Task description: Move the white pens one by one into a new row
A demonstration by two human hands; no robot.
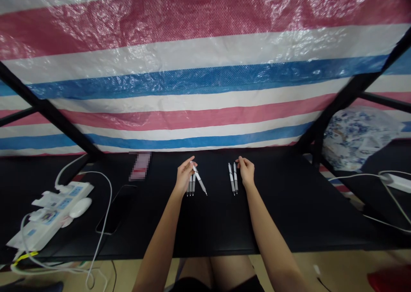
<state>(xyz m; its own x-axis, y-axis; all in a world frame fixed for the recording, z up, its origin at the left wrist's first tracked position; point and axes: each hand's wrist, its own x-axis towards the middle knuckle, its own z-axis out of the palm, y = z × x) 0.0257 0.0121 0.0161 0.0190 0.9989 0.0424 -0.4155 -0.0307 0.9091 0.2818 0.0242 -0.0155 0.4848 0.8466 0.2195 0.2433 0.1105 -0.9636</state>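
From where I stand, both bare forearms reach from the near edge over the black tabletop (215, 227), angled inward so that the hands sit not far apart, beyond the middle of the surface. The left hand (184, 174) seems to pinch one white-and-grey pen (201, 182) by its far end between thumb and index finger; held there, its point is left free, slanting toward the near right. Beneath and beside that hand lie what look like three more pens (190, 186), side by side, their far ends hidden by the fingers.

To the right, a pair of matching pens (231, 178) lies close together, tips toward the near side like the others; I'd say the shared direction is deliberate, since it lets them sit snugly in a row. The right hand (247, 171) is just beside the pair's far end, fingers curled in and thumb near the index fingertip. Whether it touches the nearer pen I cannot tell, nor whether those fingertips are pressed together.

Off to the left are a dark smartphone (117, 210) and a white power strip (58, 215), well apart from the pens, probably leaving the hands room. A striped plastic sheet (192, 78) hangs behind.
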